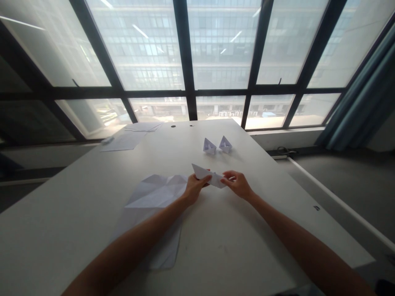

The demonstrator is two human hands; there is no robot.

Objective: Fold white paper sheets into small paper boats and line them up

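Observation:
Between my hands, a little above the table, is a folded white paper boat (217,179), with one pointed end rising to the left. My left hand (195,187) grips its left part, thumb laid across the near side. At its right end my right hand (237,183) pinches the paper between thumb and fingers. Beyond them stand two finished-looking paper boats, a left one (209,146) and a right one (225,144), side by side on the table. Under and beside my left forearm lies a creased white sheet (154,193), partly hidden by the arm.
The white table (92,209) reaches toward large dark-framed windows. Flat white sheets (123,140) lie at its far left. A small dark mark (316,208) shows near the right edge. A blue curtain (358,90) hangs at the right.

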